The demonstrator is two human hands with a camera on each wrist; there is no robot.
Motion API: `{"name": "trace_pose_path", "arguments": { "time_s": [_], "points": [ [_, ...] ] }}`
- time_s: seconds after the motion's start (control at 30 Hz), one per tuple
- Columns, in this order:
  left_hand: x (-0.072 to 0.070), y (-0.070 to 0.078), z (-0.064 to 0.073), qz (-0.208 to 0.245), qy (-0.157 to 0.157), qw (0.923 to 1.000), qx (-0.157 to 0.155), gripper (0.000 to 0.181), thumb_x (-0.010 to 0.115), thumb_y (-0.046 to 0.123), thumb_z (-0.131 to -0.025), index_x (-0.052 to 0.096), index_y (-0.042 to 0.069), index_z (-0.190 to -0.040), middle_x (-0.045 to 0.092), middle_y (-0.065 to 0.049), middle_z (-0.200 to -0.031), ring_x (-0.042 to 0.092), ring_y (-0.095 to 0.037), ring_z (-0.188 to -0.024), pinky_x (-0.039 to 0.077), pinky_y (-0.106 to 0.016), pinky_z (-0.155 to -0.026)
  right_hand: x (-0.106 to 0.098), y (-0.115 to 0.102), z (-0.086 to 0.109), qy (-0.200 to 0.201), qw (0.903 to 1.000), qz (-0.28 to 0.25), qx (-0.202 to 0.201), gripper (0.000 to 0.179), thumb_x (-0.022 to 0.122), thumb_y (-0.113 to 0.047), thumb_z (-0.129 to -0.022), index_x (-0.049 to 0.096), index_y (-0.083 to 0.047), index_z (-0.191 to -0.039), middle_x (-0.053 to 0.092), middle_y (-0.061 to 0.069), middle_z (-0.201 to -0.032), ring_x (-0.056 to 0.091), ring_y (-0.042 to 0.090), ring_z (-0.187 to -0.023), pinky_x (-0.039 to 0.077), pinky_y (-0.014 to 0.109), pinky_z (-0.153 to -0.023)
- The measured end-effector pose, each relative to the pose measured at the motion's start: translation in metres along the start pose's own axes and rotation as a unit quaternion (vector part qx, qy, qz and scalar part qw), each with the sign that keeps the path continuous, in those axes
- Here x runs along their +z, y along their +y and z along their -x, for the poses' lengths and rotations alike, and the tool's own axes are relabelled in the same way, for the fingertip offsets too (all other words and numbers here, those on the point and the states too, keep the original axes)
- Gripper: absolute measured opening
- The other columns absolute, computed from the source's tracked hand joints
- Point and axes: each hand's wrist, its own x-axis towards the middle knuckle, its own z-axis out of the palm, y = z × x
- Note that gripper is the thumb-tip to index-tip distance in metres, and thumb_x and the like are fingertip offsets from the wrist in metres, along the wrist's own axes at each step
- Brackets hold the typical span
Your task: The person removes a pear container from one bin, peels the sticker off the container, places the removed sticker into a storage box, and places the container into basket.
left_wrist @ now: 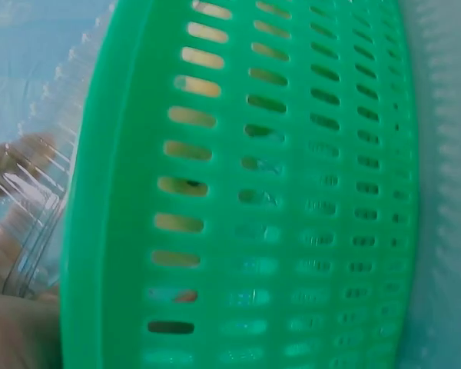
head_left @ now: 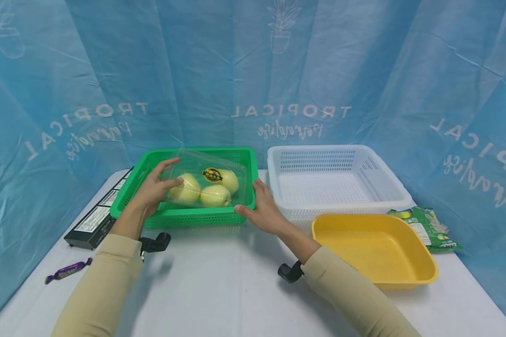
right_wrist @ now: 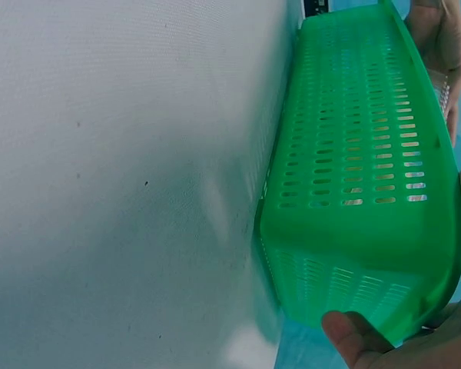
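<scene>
At the bottom of the head view, your sleeves (head_left: 104, 285) crossed the white table (head_left: 206, 290), with a purple candy (head_left: 69, 271) at the lower left and a yellow tub (head_left: 367, 248) at the lower right. Your right hand (head_left: 264, 211), just right of centre, gripped the near right corner of the green basket (head_left: 202, 217), its thumb and fingers bent about the rim. Your left hand (head_left: 152, 187), left of centre, was partly open, thumb and fingers apart, and held the left end of a clear pack (head_left: 194, 161). That pack lay to the right of your left hand, between both hands, slanting in the basket; three pale fruits (head_left: 216, 195) showed through it. In the left wrist view, its plastic stood past the basket's rim. A black box (head_left: 93, 229) sat against the basket's left side, a green bag (head_left: 434, 231) at the far right, and a white basket (head_left: 320, 187) right of centre. A blue curtain (head_left: 253, 70) filled the top.
</scene>
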Motion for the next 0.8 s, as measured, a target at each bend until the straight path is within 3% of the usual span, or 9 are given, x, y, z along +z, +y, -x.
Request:
{"name": "trace_pose_path", "arguments": {
  "time_s": [0.13,0.27,0.33,0.43,0.53,0.63,0.7,0.8],
  "points": [
    [0.002,0.000,0.001,0.012,0.018,0.9998,0.003,0.065,0.056,0.023,-0.095,0.021,0.034,-0.150,-0.002,-0.005,-0.160,0.024,-0.040,-0.141,0.043,-0.045,-0.088,0.000,-0.001,0.001,0.002,1.0000,0.003,-0.002,0.086,0.058,-0.045,-0.090,0.011,-0.006,-0.151,0.001,0.011,-0.160,0.010,0.031,-0.147,0.023,0.052,-0.116],
    [0.003,0.000,0.002,0.014,0.039,0.9992,0.002,0.064,0.056,0.020,-0.095,0.024,0.034,-0.149,0.001,-0.007,-0.160,0.027,-0.039,-0.140,0.041,-0.033,-0.069,0.000,-0.001,0.000,0.004,1.0000,0.005,-0.004,0.085,0.058,-0.043,-0.091,0.012,-0.006,-0.151,0.001,0.012,-0.159,0.011,0.031,-0.147,0.023,0.052,-0.116],
    [0.004,0.001,0.003,0.014,0.052,0.9985,-0.002,0.063,0.056,0.020,-0.095,0.026,0.034,-0.148,0.004,-0.008,-0.160,0.039,-0.035,-0.130,0.038,-0.028,-0.059,0.000,-0.001,0.000,0.003,1.0000,0.007,-0.004,0.085,0.058,-0.044,-0.090,0.012,-0.006,-0.151,0.002,0.012,-0.159,0.011,0.031,-0.147,0.023,0.051,-0.116],
    [0.005,0.003,0.004,0.021,0.076,0.9968,-0.010,0.061,0.056,0.019,-0.095,0.028,0.033,-0.148,0.008,-0.008,-0.159,0.049,-0.027,-0.111,0.038,-0.025,-0.054,0.000,0.000,0.000,0.001,1.0000,0.009,-0.002,0.086,0.058,-0.046,-0.090,0.012,-0.006,-0.151,0.002,0.011,-0.160,0.011,0.031,-0.147,0.023,0.051,-0.116],
    [0.004,0.008,0.008,0.034,0.097,0.9946,-0.013,0.061,0.056,0.019,-0.095,0.029,0.035,-0.147,0.006,-0.007,-0.159,0.046,-0.032,-0.119,0.046,-0.028,-0.061,0.000,0.000,0.000,0.000,0.9999,0.011,-0.002,0.088,0.058,-0.048,-0.090,0.012,-0.005,-0.151,0.001,0.012,-0.159,0.011,0.031,-0.147,0.023,0.051,-0.116],
    [0.002,0.013,0.011,0.053,0.110,0.9925,-0.007,0.061,0.056,0.019,-0.095,0.029,0.037,-0.147,0.002,-0.007,-0.160,0.023,-0.039,-0.140,0.050,-0.040,-0.076,0.000,0.000,0.001,0.001,0.9999,0.013,-0.005,0.087,0.058,-0.047,-0.090,0.012,-0.004,-0.151,0.002,0.013,-0.159,0.011,0.032,-0.147,0.024,0.052,-0.116],
    [0.002,0.017,0.014,0.068,0.117,0.9908,-0.003,0.061,0.055,0.018,-0.095,0.028,0.037,-0.147,0.000,-0.006,-0.160,0.009,-0.040,-0.145,0.047,-0.053,-0.087,0.000,0.000,0.000,-0.002,0.9999,0.013,0.000,0.087,0.058,-0.047,-0.090,0.012,-0.005,-0.151,0.001,0.012,-0.159,0.011,0.032,-0.147,0.024,0.052,-0.116],
    [0.000,0.023,0.018,0.094,0.133,0.9866,-0.002,0.061,0.054,0.015,-0.095,0.030,0.038,-0.146,0.000,-0.004,-0.160,0.003,-0.039,-0.146,0.037,-0.065,-0.097,0.000,0.000,0.000,-0.004,1.0000,0.008,0.005,0.086,0.058,-0.045,-0.091,0.011,-0.006,-0.151,0.000,0.011,-0.160,0.011,0.031,-0.147,0.024,0.052,-0.115]
  ]
}}
